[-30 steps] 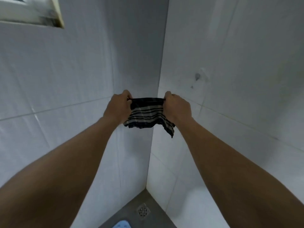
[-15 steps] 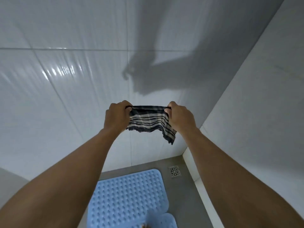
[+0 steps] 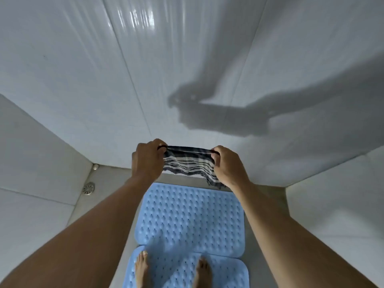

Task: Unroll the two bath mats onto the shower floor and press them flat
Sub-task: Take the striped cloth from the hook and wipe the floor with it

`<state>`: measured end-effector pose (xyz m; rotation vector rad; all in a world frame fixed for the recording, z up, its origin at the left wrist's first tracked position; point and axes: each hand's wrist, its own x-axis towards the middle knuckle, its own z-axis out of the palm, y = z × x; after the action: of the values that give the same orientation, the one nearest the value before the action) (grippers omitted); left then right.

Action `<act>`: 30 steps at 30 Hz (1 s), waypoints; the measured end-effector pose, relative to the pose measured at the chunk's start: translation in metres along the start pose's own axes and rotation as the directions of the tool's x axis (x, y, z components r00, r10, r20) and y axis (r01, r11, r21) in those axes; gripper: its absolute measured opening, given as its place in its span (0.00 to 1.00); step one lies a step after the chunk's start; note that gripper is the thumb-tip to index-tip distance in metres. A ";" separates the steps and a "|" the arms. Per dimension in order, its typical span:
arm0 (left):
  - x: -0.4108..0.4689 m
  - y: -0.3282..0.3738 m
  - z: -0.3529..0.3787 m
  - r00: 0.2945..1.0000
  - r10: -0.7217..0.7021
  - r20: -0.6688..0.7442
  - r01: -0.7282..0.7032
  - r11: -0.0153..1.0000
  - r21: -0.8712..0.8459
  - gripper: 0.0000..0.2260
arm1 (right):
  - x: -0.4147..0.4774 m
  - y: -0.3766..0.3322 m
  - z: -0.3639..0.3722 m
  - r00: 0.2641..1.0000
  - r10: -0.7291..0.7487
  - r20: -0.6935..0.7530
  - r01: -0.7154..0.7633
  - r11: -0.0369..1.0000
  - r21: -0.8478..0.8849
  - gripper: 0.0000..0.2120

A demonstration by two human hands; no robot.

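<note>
Mats (image 3: 190,217) flat below cloth-filled grip (image 3: 148,161)

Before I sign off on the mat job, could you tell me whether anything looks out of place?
Both light blue perforated bath mats lie unrolled. Oddly, the left hand and right hand stretch a dark striped cloth in the air above them, which is not part of the task.

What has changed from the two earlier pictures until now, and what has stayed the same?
The view has swung down and to the left: the floor drain now sits at the left, and two blue mats with both bare feet have come into sight. Unchanged: the left hand and right hand still stretch the striped cloth between them.
</note>
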<state>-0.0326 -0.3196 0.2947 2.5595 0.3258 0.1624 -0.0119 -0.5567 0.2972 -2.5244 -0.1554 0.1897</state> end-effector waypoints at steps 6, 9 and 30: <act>0.017 -0.127 0.142 0.999 -0.043 0.000 0.042 0.996 -0.079 0.09 | 0.048 0.082 0.161 1.000 0.018 0.018 -0.020 0.995 0.095 0.10; 0.024 -0.190 0.219 0.997 -0.076 0.005 0.076 0.988 -0.135 0.09 | 0.069 0.121 0.243 1.000 0.019 -0.010 -0.017 0.990 0.139 0.09; 0.061 -0.425 0.446 0.987 -0.088 0.134 0.052 0.967 0.251 0.05 | 0.139 0.245 0.545 0.964 0.097 0.249 -0.120 0.990 0.080 0.13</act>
<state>0.0230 -0.1817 -0.3062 2.7811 0.4025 -0.0967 0.0489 -0.4307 -0.3001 -2.4101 -0.1028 0.5406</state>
